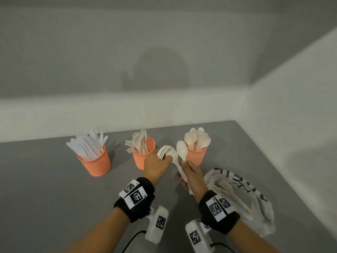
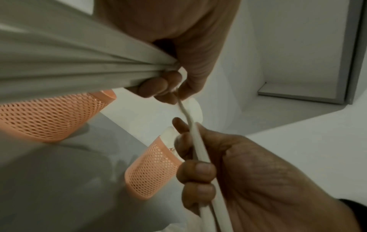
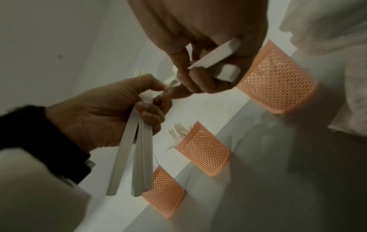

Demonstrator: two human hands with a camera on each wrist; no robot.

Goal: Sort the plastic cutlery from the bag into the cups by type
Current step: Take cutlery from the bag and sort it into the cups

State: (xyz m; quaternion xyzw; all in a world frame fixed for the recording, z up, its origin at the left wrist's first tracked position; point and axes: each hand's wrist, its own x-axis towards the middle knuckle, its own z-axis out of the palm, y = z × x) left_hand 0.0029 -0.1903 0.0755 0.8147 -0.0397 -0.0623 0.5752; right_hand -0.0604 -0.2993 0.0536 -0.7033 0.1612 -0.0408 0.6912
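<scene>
Three orange mesh cups stand in a row: knives in the left cup [image 1: 94, 162], forks in the middle cup [image 1: 141, 157], spoons in the right cup [image 1: 197, 155]. In front of the middle cup my left hand [image 1: 160, 164] grips a bundle of white forks [image 1: 162, 152], tines up; their handles [image 3: 137, 157] hang below the palm. Beside it, my right hand [image 1: 189, 175] holds white spoons [image 1: 182, 151] by their handles [image 2: 200, 149], bowls up. The fingertips of both hands meet on one piece [image 1: 174, 157] between them. The crumpled plastic bag [image 1: 255, 189] lies at right with a fork [image 1: 226, 187] in it.
The grey table [image 1: 45, 189] ends against a white wall behind the cups and another on the right. Black wrist straps with white camera housings [image 1: 156, 225] and cables hang under both forearms. The bag lies close to my right forearm.
</scene>
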